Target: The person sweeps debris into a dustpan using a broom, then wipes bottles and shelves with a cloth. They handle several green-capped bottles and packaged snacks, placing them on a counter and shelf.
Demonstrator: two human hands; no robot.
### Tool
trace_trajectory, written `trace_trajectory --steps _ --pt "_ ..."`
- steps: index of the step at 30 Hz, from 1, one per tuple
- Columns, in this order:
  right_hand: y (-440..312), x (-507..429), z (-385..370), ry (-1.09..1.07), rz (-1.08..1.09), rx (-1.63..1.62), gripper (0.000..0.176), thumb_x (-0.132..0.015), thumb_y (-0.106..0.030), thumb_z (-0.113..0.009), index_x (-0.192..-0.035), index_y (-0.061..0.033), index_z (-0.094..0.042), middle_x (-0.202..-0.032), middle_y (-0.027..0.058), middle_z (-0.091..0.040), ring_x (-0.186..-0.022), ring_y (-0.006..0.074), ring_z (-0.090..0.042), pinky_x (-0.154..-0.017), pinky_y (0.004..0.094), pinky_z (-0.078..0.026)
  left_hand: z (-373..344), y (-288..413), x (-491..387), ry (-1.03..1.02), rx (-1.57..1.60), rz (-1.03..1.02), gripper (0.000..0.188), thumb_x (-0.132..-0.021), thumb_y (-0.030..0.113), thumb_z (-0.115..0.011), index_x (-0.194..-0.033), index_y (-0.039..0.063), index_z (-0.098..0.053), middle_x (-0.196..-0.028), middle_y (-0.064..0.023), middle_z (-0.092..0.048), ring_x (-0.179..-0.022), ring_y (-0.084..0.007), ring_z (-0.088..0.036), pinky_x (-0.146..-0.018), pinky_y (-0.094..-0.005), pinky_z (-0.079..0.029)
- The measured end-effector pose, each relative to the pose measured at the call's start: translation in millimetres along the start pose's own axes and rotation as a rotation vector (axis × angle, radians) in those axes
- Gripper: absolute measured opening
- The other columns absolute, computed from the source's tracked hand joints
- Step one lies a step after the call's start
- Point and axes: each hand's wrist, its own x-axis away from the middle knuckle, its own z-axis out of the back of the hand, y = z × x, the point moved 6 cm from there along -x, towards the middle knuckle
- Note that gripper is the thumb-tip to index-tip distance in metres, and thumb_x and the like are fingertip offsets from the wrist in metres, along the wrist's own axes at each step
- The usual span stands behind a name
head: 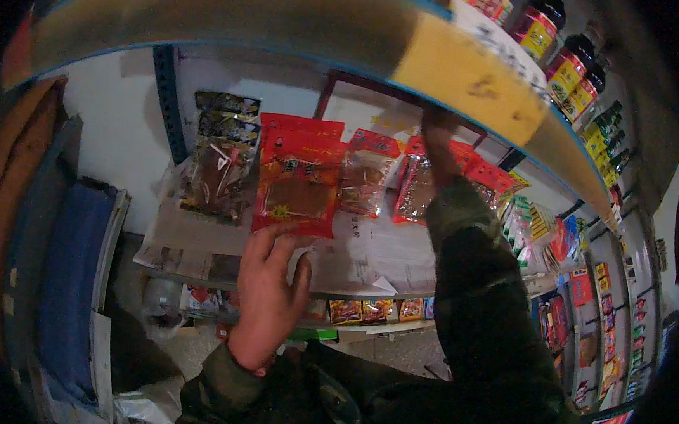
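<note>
My left hand (pixel 270 289) rests its fingertips against the lower edge of a large red plastic food packet (pixel 298 177), thumb held apart. My right hand (pixel 440 126) reaches up past a red-topped clear packet (pixel 415 187); its fingers are hidden behind the upper shelf board. Between them stands a smaller red and clear packet (pixel 368 173). A black and clear packet (pixel 220 158) leans at the left of the row. Under the packets the shelf is covered with newspaper (pixel 365 260).
Overhead runs the upper shelf's edge (pixel 241 13), with dark-capped bottles (pixel 570 68) at right. A framed panel (pixel 358 102) leans behind the packets. Small snack packets (pixel 362 311) line a lower shelf. Blue material (pixel 72 289) stands at left. More stocked shelves (pixel 607 321) extend right.
</note>
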Motion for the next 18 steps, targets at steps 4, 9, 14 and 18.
trace_trajectory --steps 4,9,14,18 --pt "-55.0 7.7 -31.0 -0.037 0.144 -0.101 0.028 -0.086 -0.026 -0.051 -0.107 -0.0091 -0.059 -0.108 0.0166 -0.058 -0.1 0.0368 -0.054 -0.087 0.0456 -0.043 -17.4 17.0 2.5 -0.025 0.01 -0.012 0.022 -0.074 0.0 -0.06 -0.095 0.005 -0.058 -0.103 -0.0146 -0.054 -0.098 -0.034 -0.052 -0.082 -0.0395 -0.042" --pt "18.7 11.1 -9.5 -0.07 0.113 -0.049 0.03 -0.086 -0.028 -0.051 -0.109 -0.0087 -0.058 -0.11 0.0168 -0.057 -0.102 0.0364 -0.053 -0.089 0.0452 -0.042 -39.1 28.6 11.8 -0.073 -0.004 0.01 0.021 -0.074 0.0 -0.061 -0.094 0.005 -0.059 -0.106 -0.014 -0.054 -0.098 -0.033 -0.052 -0.082 -0.0387 -0.043" --pt "150.7 19.8 41.6 -0.01 -0.104 0.037 0.032 -0.086 -0.029 -0.051 -0.11 -0.0083 -0.057 -0.112 0.017 -0.056 -0.104 0.036 -0.052 -0.09 0.0449 -0.042 -52.7 39.5 21.8 -0.044 -0.065 -0.012 0.022 -0.074 0.001 -0.062 -0.095 0.005 -0.06 -0.107 -0.0134 -0.054 -0.098 -0.0322 -0.052 -0.083 -0.0389 -0.043" --pt "154.6 26.2 31.7 0.017 -0.131 -0.031 0.034 -0.087 -0.03 -0.051 -0.112 -0.0079 -0.056 -0.114 0.0172 -0.055 -0.106 0.0356 -0.051 -0.091 0.0446 -0.041 -66.0 49.9 27.4 -0.049 -0.051 0.03 0.021 -0.074 0.001 -0.062 -0.094 0.005 -0.06 -0.107 -0.0134 -0.054 -0.098 -0.0322 -0.052 -0.083 -0.0383 -0.043"
